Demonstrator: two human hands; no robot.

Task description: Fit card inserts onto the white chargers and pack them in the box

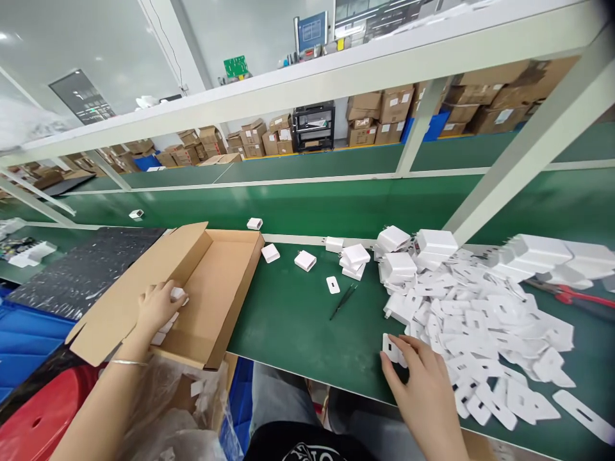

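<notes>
Working with our arms spread wide, we had our left hand (159,304) over the near left part of an open cardboard box (235,291), while our right hand (425,378) was at the near edge of the green bench (293,314). The left fingers curled over a white block (179,295) inside the box; our own hand hid the thumb, so we could not tell whether the block was gripped or only touched. More white pieces (163,331) lay just beside it, partly under our wrist.

On the other side, we had a slotted white plate (388,346) pinched between the right thumb and fingertips; whether it was lifted off the bench, we could not tell. It lay on the left flank of a heap of white plates (485,314), and the box was well apart from it, off to our left. The box's long axis ran away from us, leaning rightward at its far end, and our left hand was much the nearer to it.

Between our hands we saw a loose plate (333,285), its long axis pointing mostly away from us, with the tweezers (343,301) slanting just beside it. Both lay nearer our right hand. Beyond them stood a small stack of white chargers (354,256).
</notes>
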